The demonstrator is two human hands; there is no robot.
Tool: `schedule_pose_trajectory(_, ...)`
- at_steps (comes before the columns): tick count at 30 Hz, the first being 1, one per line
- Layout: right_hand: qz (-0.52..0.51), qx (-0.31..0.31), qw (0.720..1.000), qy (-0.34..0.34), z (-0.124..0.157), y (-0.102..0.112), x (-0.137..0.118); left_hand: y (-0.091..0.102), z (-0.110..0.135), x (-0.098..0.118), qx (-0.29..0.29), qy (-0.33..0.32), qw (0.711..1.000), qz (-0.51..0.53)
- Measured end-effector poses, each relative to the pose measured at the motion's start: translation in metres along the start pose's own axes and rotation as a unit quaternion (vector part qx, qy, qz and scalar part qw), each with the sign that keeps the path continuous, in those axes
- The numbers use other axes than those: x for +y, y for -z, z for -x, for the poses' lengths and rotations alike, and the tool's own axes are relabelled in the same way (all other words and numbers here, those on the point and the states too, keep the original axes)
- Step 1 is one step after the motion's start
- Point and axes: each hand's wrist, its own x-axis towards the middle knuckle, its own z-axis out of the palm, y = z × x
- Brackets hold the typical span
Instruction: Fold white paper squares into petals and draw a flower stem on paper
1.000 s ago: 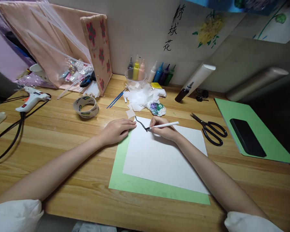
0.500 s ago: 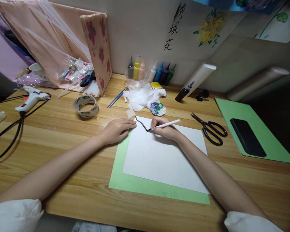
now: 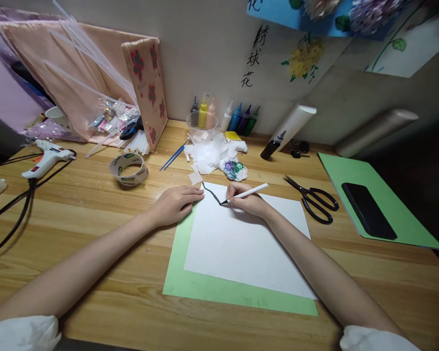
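Note:
My right hand (image 3: 248,199) grips a white marker pen (image 3: 253,190), its dark tip touching a sheet of white paper (image 3: 237,253). From the sheet's upper left corner a dark line (image 3: 211,192) slants down to that tip. My left hand (image 3: 177,204) lies flat with fingers stretched out, the fingertips on the paper's left edge. Under the white sheet is a light green sheet (image 3: 241,303), showing along the left and bottom. Beyond the paper are scraps of white paper (image 3: 208,156) and a painted purple and green flower cutout (image 3: 235,170).
Black scissors (image 3: 310,199) lie to the right, near a black phone-like slab (image 3: 369,210) on green sheets (image 3: 406,214). A tape roll (image 3: 129,169), a white glue gun (image 3: 47,158) and blue sticks (image 3: 174,157) are on the left. Paint bottles (image 3: 237,118) stand by the wall.
The view has tilted up slightly, so everything sits a little lower in the picture. The pen tip stays at the line's lower end; neither hand has clearly moved on the paper.

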Motion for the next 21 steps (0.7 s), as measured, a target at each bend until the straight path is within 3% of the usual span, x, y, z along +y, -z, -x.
schedule_pose_trajectory(6,-0.012,-0.004,1.0,0.005,-0.001,-0.001,0.001,0.001,0.002,0.0,0.011,-0.007,1.0,0.0)
schedule_pose_trajectory(13,-0.12,0.062,0.991,-0.012,-0.003,-0.002,-0.008,0.007,0.004,0.006,0.001,-0.045,0.999,-0.019)
schedule_pose_trajectory(16,-0.122,0.073,0.99,-0.017,-0.004,-0.003,-0.01,0.008,0.006,0.009,-0.016,-0.091,0.995,-0.025)
schedule_pose_trajectory(21,-0.097,0.089,0.991,-0.004,0.0,-0.004,-0.018,0.005,0.009,0.017,-0.016,-0.087,0.994,-0.066)
